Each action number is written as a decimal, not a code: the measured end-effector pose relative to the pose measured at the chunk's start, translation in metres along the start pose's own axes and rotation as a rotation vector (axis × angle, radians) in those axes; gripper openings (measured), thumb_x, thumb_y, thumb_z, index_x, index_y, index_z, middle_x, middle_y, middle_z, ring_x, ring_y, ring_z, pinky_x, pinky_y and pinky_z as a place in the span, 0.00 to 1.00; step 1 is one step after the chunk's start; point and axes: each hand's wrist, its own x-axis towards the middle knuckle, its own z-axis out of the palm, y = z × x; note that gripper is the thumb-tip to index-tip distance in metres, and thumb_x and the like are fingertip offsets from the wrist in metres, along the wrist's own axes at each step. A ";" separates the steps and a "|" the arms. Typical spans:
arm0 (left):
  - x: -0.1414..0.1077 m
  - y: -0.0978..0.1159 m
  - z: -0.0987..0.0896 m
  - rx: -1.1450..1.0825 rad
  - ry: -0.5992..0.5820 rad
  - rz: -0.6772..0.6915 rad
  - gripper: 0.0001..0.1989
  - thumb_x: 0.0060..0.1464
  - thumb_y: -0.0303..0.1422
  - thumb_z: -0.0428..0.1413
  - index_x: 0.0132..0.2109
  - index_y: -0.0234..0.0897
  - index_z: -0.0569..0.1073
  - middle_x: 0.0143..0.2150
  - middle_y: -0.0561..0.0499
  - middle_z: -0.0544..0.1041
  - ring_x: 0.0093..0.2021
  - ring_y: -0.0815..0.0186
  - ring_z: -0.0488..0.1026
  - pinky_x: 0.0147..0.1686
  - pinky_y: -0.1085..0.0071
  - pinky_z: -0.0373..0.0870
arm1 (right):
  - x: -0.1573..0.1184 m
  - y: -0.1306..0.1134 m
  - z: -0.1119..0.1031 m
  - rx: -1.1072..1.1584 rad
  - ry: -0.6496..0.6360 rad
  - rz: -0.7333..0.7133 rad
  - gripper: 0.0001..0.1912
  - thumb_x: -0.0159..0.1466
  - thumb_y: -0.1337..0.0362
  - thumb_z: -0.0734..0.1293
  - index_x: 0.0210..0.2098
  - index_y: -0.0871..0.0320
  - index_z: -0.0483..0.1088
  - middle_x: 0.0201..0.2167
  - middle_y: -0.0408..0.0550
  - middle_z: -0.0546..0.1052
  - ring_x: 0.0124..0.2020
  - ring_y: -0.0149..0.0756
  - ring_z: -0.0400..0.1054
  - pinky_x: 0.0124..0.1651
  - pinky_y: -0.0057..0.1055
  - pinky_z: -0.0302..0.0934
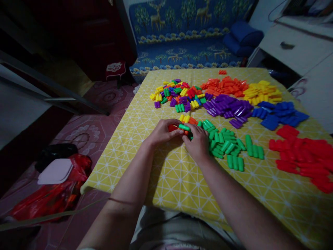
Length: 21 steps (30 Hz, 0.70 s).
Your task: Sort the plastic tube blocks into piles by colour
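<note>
Both my hands are together over the middle of the table, fingers bent around small ribbed plastic building blocks. My left hand [164,132] is closed, thumb and index finger curled round an orange-red block [171,128]. My right hand [198,140] is closed too, its fingertips at a green block [184,127] between the hands; its fingers partly hide what they grip. Right beside that hand lies a pile of green blocks [225,142]. Just beyond my fingertips are a yellow block [184,118] and an orange block [193,121].
A mixed-colour pile [179,94] lies at the far left of the yellow tablecloth [125,152]. Single-colour piles of orange [225,85], purple [229,106], yellow [262,93], blue [281,114] and red blocks [304,152] spread along the back and right. A blue sofa [179,52] stands behind.
</note>
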 end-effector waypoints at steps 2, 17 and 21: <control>0.000 -0.002 0.002 -0.094 0.025 -0.020 0.18 0.52 0.43 0.62 0.44 0.33 0.78 0.40 0.45 0.81 0.37 0.62 0.77 0.39 0.69 0.73 | 0.000 0.001 0.000 0.078 0.050 -0.002 0.18 0.63 0.63 0.66 0.52 0.57 0.69 0.48 0.54 0.78 0.50 0.47 0.70 0.54 0.46 0.60; 0.002 -0.002 0.009 -0.057 0.107 -0.089 0.11 0.55 0.36 0.59 0.43 0.35 0.79 0.39 0.47 0.82 0.36 0.64 0.78 0.37 0.71 0.74 | 0.001 -0.002 -0.006 0.219 0.039 -0.012 0.19 0.70 0.59 0.58 0.58 0.58 0.65 0.55 0.56 0.74 0.57 0.42 0.68 0.57 0.39 0.64; 0.002 -0.008 0.011 0.054 0.140 -0.095 0.10 0.52 0.26 0.56 0.41 0.35 0.80 0.37 0.48 0.83 0.35 0.64 0.78 0.38 0.70 0.74 | 0.000 -0.004 -0.008 0.178 0.068 -0.066 0.15 0.70 0.61 0.57 0.49 0.56 0.72 0.48 0.53 0.77 0.53 0.41 0.69 0.57 0.40 0.62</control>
